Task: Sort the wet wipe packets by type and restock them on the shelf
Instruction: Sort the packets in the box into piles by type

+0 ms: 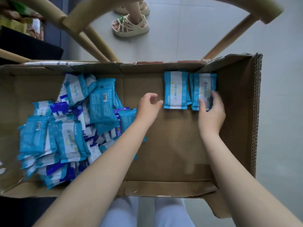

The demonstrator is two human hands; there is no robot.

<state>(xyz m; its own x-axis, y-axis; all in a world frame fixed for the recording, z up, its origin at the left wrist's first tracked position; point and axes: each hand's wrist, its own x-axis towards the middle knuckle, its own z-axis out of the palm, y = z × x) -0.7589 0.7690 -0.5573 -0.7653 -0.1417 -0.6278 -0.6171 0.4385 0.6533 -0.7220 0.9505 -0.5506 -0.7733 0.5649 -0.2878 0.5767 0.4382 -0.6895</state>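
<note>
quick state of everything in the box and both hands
box: open, flaps out
pile: jumbled at the left end, light and dark blue mixed
far packet: flat, face up, by the far wall
stack: in the far right corner, held
left hand: empty, fingers loosely curled, over the box floor
right hand: grips the stack's near end

Shop: goods shelf [21,22], stock carton [237,122].

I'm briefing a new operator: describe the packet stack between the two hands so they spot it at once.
Look in the cardboard box, at its far right corner. Two light-blue stacks lie side by side there; take the left stack, near the empty left hand. Unlike the right stack, gripped by the right hand, its white label shows whole.
</note>
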